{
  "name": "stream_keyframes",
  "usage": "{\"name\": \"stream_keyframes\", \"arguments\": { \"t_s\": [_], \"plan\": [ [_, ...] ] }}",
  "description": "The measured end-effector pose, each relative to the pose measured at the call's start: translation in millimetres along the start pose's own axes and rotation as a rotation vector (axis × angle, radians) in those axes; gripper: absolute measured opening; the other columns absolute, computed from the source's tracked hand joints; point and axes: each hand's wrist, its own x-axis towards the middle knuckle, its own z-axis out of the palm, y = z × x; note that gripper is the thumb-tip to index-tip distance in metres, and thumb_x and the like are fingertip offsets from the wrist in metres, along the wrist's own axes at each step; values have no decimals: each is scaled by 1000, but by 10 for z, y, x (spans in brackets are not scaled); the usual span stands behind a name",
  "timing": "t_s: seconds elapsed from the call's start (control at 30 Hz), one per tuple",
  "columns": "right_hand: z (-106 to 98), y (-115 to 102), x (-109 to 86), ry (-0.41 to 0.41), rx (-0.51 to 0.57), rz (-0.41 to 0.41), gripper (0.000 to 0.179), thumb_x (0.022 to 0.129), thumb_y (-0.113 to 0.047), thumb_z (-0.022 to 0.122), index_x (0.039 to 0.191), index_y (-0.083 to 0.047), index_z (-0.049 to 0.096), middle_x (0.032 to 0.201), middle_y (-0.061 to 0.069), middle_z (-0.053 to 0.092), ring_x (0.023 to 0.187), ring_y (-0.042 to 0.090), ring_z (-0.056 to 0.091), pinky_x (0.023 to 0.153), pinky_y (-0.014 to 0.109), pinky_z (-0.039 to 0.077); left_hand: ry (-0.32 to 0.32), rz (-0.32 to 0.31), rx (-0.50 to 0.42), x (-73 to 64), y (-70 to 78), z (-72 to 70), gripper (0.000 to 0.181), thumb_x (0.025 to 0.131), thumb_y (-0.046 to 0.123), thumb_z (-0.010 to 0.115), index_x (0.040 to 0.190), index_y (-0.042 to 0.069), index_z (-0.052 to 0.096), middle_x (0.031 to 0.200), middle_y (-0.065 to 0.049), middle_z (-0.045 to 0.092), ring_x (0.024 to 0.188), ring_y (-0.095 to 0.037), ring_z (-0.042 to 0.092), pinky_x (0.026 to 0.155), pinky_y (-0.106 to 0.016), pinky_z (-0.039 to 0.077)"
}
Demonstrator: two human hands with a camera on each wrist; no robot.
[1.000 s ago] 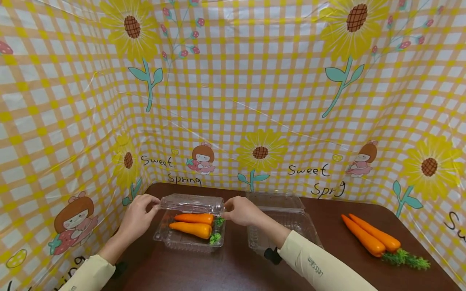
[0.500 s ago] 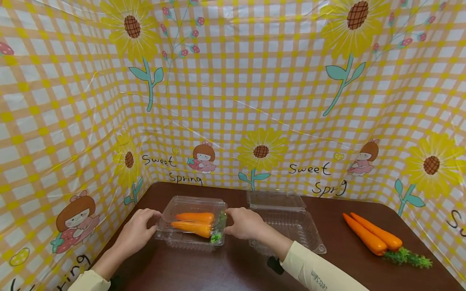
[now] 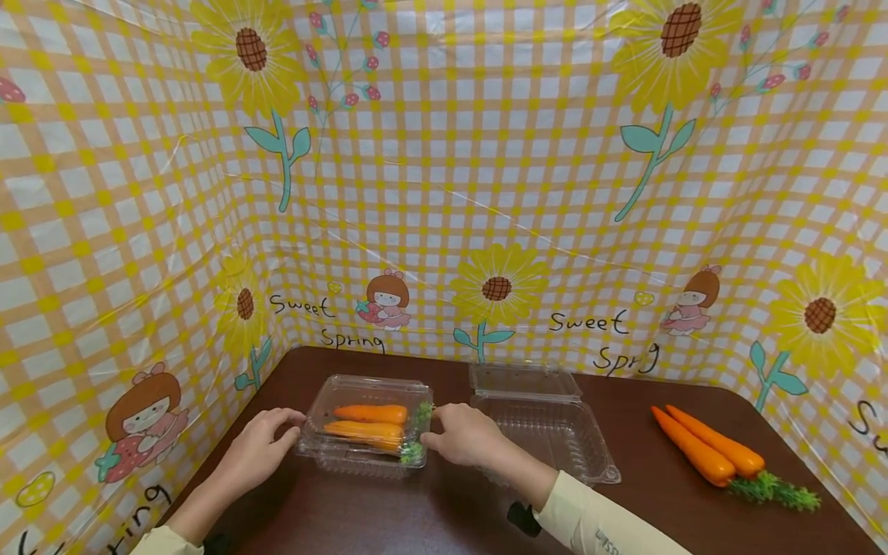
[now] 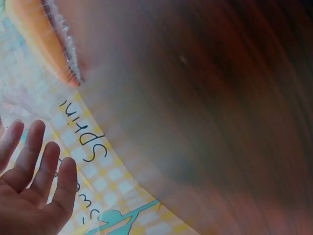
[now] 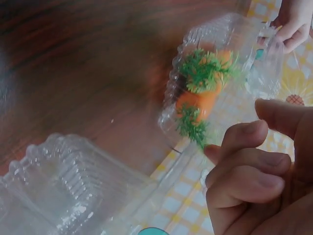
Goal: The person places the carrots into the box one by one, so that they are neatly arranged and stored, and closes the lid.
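A clear plastic clamshell box [image 3: 371,469] with two orange carrots [image 3: 368,433] inside sits at the left of the table. Its clear lid [image 3: 378,391] lies low over the carrots. My left hand [image 3: 257,443] holds the lid's left edge between thumb and index finger; in the left wrist view its other fingers [image 4: 51,166] are loosely extended. At the lid's right edge, my right hand [image 3: 468,435] grips with thumb and index finger, its other fingers [image 5: 244,191] bent in the right wrist view. Green carrot tops [image 5: 200,71] show through the plastic there.
A second clear clamshell [image 3: 555,428] stands with its lid up, just right of the first box and partly behind my right forearm. Two more carrots [image 3: 708,447] with green tops lie on the brown table [image 3: 347,520] at the right. Patterned cloth [image 3: 444,193] rises behind.
The box's lid has swung down toward me, from raised at the back to low over the carrots. Both hands have come forward and down with it.
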Motion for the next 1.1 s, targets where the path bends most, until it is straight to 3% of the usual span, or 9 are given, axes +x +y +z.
{"name": "stream_keyframes", "arguments": {
  "t_s": [0.07, 0.1, 0.17, 0.2, 0.4, 0.6, 0.83, 1.1],
  "plan": [
    [21, -6, -15, -6, 31, -2, 33, 96, -32, 68, 81, -3, 74, 70, 5, 65, 50, 15, 51, 50, 31, 41, -17, -28, -36, -2, 12, -8, 23, 101, 30, 63, 119, 18, 69, 121, -2, 69, 117, -29, 60, 88, -49, 51],
    [34, -6, -20, -19, 59, -5, 38, 97, -30, 67, 67, -6, 68, 57, 0, 54, 44, 12, 40, 46, 28, 34, -29, -41, -57, -2, 15, -11, 24, 100, 32, 64, 119, 18, 69, 121, -2, 69, 116, -29, 60, 87, -50, 51],
    [56, -14, -32, -49, 109, -16, 52, 98, -26, 66, 49, -15, 51, 46, -6, 31, 41, 10, 24, 44, 26, 23, -50, -72, -100, -7, 23, -16, 26, 98, 33, 67, 119, 17, 68, 118, -2, 70, 114, -28, 63, 87, -48, 52],
    [66, -17, -37, -62, 135, -21, 55, 98, -25, 66, 47, -17, 45, 45, -8, 26, 41, 9, 20, 44, 25, 20, -60, -91, -117, -8, 28, -18, 27, 97, 32, 68, 119, 17, 67, 117, -2, 70, 111, -26, 64, 84, -45, 53],
    [88, -38, -47, -156, 367, 53, 57, 98, -22, 65, 46, -19, 41, 43, -6, 32, 38, 9, 18, 40, 25, 18, -159, -207, -157, 0, 20, -30, 32, 97, 39, 65, 110, 9, 68, 107, -3, 68, 87, -17, 59, 68, -35, 46],
    [108, -50, -71, -195, 562, 109, 52, 96, -15, 63, 47, -14, 48, 45, -3, 42, 36, 9, 22, 38, 23, 22, -297, -306, -311, 31, -20, -39, 38, 100, 37, 60, 99, 3, 74, 108, -6, 70, 100, -23, 62, 75, -40, 53],
    [166, -79, -57, -213, 713, 173, 45, 97, -7, 61, 53, -11, 52, 50, -1, 44, 40, 9, 19, 40, 23, 22, -356, -304, -466, 45, -8, -63, 37, 100, 24, 59, 108, -10, 71, 112, -16, 72, 108, -31, 64, 84, -46, 57],
    [200, -93, -54, -194, 743, 188, 41, 96, -5, 61, 56, -6, 54, 50, -1, 43, 40, 8, 20, 40, 22, 22, -393, -281, -550, 49, -53, -61, 33, 100, 18, 58, 101, -12, 70, 118, -18, 66, 111, -29, 60, 88, -46, 56]
  ]
}}
